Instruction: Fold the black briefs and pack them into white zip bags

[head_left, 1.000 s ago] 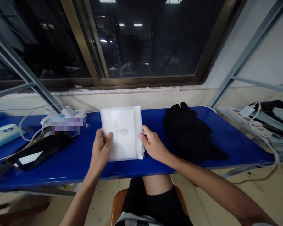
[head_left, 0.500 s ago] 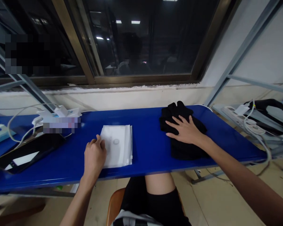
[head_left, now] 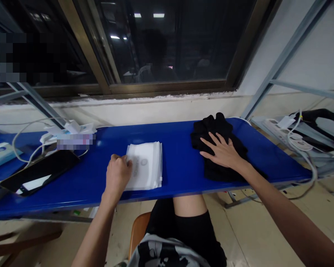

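A small stack of frosted white zip bags [head_left: 144,167], with a faint printed round mark, lies on the blue table near its front edge. My left hand [head_left: 118,173] is closed at the left edge of the stack, fingers curled and pinching it; the fingertips are partly hidden. To the right is a crumpled black cloth garment [head_left: 208,128]. My right hand [head_left: 221,151] rests palm down on top of it, fingers spread and holding nothing.
On the left of the blue table [head_left: 178,148] are a dark phone-like device [head_left: 41,172], a white power strip with plugs [head_left: 78,128] and a tissue pack [head_left: 2,154]. Metal posts flank the table. Another power strip [head_left: 289,135] with cables sits at right. A window [head_left: 172,48] stands behind.
The view has shifted slightly. My left hand stays at the bags' left edge, and their far edge now looks a little bent. My right hand remains spread on the black garment.
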`<state>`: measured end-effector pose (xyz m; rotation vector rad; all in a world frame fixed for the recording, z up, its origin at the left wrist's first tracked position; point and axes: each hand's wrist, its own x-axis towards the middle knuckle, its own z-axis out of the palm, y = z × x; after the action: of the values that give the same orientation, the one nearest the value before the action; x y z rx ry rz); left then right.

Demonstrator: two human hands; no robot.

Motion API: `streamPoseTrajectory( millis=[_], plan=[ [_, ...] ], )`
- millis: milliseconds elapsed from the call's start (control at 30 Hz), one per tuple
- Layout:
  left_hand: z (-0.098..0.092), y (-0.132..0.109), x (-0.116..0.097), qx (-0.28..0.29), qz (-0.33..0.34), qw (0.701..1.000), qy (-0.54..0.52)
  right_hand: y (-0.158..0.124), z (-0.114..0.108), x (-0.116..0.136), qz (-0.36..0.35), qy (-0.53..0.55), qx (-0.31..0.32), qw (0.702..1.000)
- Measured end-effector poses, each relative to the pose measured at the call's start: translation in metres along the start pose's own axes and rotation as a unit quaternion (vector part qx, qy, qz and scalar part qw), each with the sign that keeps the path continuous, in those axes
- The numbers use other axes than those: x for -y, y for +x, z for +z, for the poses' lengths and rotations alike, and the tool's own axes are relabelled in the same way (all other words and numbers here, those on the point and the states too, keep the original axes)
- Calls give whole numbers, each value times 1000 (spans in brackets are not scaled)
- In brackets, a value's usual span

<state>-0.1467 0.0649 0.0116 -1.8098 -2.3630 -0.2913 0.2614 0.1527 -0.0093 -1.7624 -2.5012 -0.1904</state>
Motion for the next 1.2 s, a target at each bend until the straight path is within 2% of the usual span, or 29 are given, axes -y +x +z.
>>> streamPoseTrajectory(
  millis=[100, 267, 333, 433, 500, 567, 633, 700, 800, 900, 967, 1033, 1100, 1200],
  plan=[
    [-3, 2, -3, 17, -9, 1000, -13, 1, 0, 4, 2, -4, -9, 1000],
    [2, 6, 4, -9, 21, 1000, 1, 1, -2, 14, 17, -6, -2, 1000],
    [-2, 10, 2, -40, 26, 999, 12, 1, -1, 18, 21, -6, 3, 1000],
    [-20, 21, -16, -137, 56, 989, -22, 0, -6, 24, 24, -15, 3, 1000],
    [-33, 36, -36, -179, 149, 968, -90, 4, -18, 32, 7, -20, -28, 999],
    [-40, 55, -58, -146, 292, 933, -149, 12, -38, 46, -30, 0, -103, 994],
    [-39, 75, -73, -91, 419, 892, -141, 27, -58, 63, -73, 59, -183, 979],
    [-30, 91, -80, -68, 486, 867, -83, 46, -69, 81, -119, 136, -220, 959],
    [-13, 98, -79, -92, 509, 855, -33, 76, -59, 95, -198, 200, -222, 934],
    [0, 92, -75, -121, 524, 839, -81, 95, -31, 92, -231, 227, -195, 926],
    [5, 88, -74, -134, 525, 831, -125, 98, -15, 86, -229, 289, -152, 917],
    [9, 87, -74, -133, 517, 832, -153, 97, -8, 80, -212, 376, -118, 895],
    [14, 88, -74, -113, 504, 839, -173, 95, -8, 76, -177, 436, -112, 875],
    [20, 89, -74, -85, 490, 848, -186, 94, -12, 71, -149, 458, -116, 869]
  ],
)
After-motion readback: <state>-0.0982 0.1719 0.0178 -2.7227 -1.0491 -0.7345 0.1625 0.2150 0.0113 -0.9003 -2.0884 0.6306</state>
